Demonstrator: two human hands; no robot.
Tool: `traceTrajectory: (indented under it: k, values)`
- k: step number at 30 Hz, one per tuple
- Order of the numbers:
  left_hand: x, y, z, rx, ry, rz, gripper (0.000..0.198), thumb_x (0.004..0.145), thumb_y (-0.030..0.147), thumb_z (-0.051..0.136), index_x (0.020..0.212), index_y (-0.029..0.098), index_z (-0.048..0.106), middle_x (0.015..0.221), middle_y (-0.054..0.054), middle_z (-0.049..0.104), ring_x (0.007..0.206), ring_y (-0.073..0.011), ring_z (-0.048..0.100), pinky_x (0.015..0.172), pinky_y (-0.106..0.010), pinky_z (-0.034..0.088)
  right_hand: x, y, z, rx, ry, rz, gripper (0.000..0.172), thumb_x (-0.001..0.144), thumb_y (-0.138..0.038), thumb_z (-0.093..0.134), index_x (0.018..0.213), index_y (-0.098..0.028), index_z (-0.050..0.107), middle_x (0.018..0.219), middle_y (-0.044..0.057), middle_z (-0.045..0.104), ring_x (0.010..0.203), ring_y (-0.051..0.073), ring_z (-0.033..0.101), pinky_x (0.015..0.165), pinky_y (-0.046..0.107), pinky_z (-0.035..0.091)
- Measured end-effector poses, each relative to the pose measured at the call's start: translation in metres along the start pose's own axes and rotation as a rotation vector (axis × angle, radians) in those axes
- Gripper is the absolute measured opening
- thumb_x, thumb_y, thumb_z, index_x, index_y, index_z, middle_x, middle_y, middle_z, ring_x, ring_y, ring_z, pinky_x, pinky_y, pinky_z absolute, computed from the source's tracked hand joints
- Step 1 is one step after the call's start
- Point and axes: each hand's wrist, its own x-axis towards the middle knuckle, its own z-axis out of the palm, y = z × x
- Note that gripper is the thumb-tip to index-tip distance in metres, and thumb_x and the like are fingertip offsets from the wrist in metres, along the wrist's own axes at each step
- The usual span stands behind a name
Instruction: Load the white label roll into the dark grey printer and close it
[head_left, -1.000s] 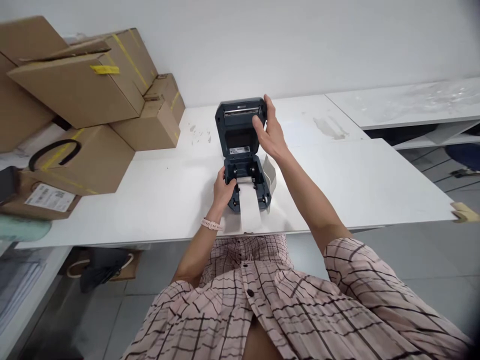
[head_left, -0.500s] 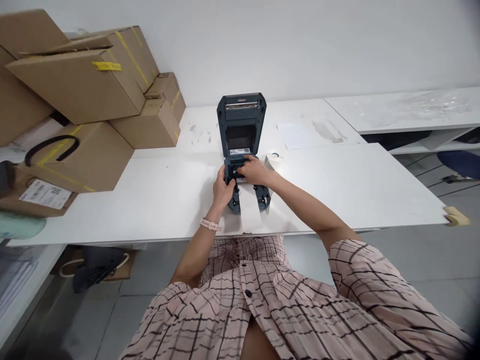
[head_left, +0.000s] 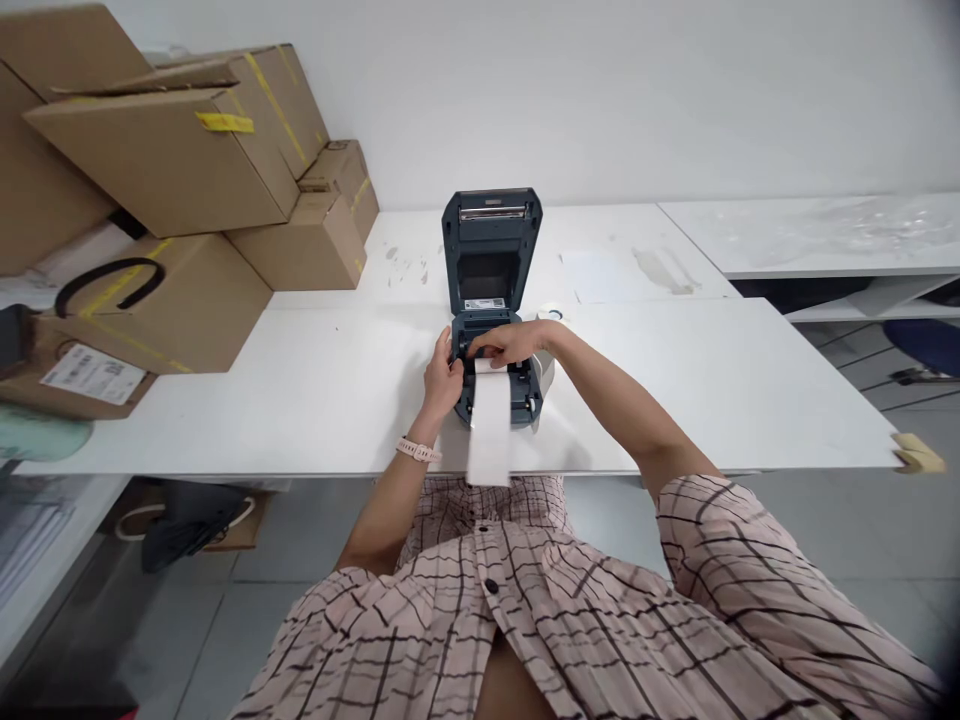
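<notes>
Label [head_left: 94, 374] on carton [head_left: 30, 372], sticker [head_left: 484, 304] on printer lid [head_left: 487, 240]: both unreadable.

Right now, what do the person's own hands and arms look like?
The left hand is gloveless, with a slim, pale pink wristband at its wrist; the right hand is gloveless and bandless. Loose, pale pink fabric sleeves with dark grid lines end near the elbows.

Cardboard boxes [head_left: 169, 165] rose at ten o'clock; a curved black band [head_left: 112, 267] lay on one at nine; a blue seat [head_left: 924, 342] showed at three.
</notes>
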Motion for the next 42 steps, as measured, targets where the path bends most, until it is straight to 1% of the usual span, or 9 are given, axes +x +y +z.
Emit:
traceTrajectory:
  k: [7,9,12,15,21,29,32,37,42]
  values:
    - [-0.006,0.009,-0.001,-0.02,0.007,-0.055,0.066,0.098,0.025,0.053,0.161,0.029,0.035,0.166,-0.011,0.047,0.154,-0.028,0.044,0.126,-0.051,0.037,-0.131,0.039,0.044,0.436,0.297,-0.546,0.047,0.093,-0.033,0.074,0.139,-0.028,0.064,0.128,0.01,0.069,0.114,0.022,0.065,0.098,0.039,0.051]
    - [-0.008,0.01,0.0,-0.017,0.015,-0.059,0.064,0.098,0.024,0.05,0.16,0.03,0.037,0.167,-0.009,0.046,0.155,-0.0275,0.042,0.127,-0.051,0.037,-0.167,0.058,0.072,0.533,0.379,-0.497,0.041,0.092,-0.033,0.076,0.132,-0.028,0.068,0.116,0.008,0.071,0.105,0.021,0.066,0.093,0.039,0.052]
    - [-0.009,0.011,0.001,-0.005,0.032,-0.061,0.063,0.098,0.021,0.048,0.159,0.029,0.039,0.165,-0.008,0.048,0.154,-0.0259,0.044,0.128,-0.049,0.036,-0.192,0.087,0.102,0.597,0.531,-0.147,0.035,0.086,-0.039,0.081,0.117,-0.027,0.072,0.114,0.009,0.071,0.105,0.023,0.065,0.094,0.041,0.052]
    - [-0.008,0.009,0.001,-0.021,0.041,-0.042,0.063,0.097,0.02,0.049,0.159,0.027,0.04,0.165,-0.009,0.048,0.154,-0.0243,0.044,0.128,-0.048,0.036,-0.183,0.112,0.109,0.659,0.636,0.095,0.036,0.078,-0.046,0.083,0.107,-0.028,0.071,0.113,0.008,0.07,0.103,0.025,0.064,0.093,0.043,0.053]
    - [-0.005,0.005,0.001,-0.047,0.048,-0.034,0.061,0.095,0.02,0.052,0.156,0.026,0.044,0.164,-0.01,0.05,0.153,-0.0233,0.046,0.129,-0.048,0.034,-0.143,0.141,0.095,0.725,0.664,0.168,0.043,0.07,-0.045,0.081,0.106,-0.026,0.067,0.118,0.007,0.071,0.087,0.022,0.066,0.079,0.04,0.058]
    - [-0.007,0.006,0.0,0.002,0.02,-0.049,0.065,0.1,0.026,0.052,0.162,0.028,0.033,0.166,-0.012,0.047,0.157,-0.0247,0.04,0.128,-0.049,0.034,-0.136,0.157,0.061,0.768,0.801,0.083,0.071,0.078,-0.041,0.081,0.144,-0.036,0.054,0.166,0.008,0.046,0.154,0.029,0.042,0.121,0.048,0.042]
    - [-0.008,0.009,0.0,0.008,0.011,-0.049,0.066,0.101,0.026,0.051,0.163,0.028,0.03,0.165,-0.013,0.048,0.157,-0.0247,0.039,0.128,-0.05,0.033,-0.101,0.154,0.039,0.676,0.684,0.15,0.091,0.062,-0.035,0.091,0.145,-0.028,0.054,0.161,0.013,0.052,0.148,0.033,0.049,0.12,0.05,0.042]
    - [-0.01,0.013,0.002,-0.015,0.031,-0.065,0.066,0.101,0.024,0.05,0.163,0.027,0.03,0.164,-0.014,0.049,0.155,-0.0237,0.043,0.127,-0.049,0.033,-0.064,0.141,0.022,0.635,0.697,0.272,0.078,0.055,-0.037,0.091,0.125,-0.018,0.063,0.126,0.013,0.074,0.114,0.033,0.067,0.101,0.048,0.056]
    - [-0.01,0.009,0.004,-0.02,0.061,-0.04,0.065,0.1,0.027,0.054,0.161,0.029,0.034,0.162,-0.013,0.052,0.155,-0.0265,0.043,0.127,-0.051,0.034,-0.081,0.103,0.006,0.727,0.871,0.015,0.079,0.065,-0.047,0.085,0.134,-0.021,0.058,0.128,0.011,0.072,0.117,0.033,0.067,0.098,0.045,0.056]
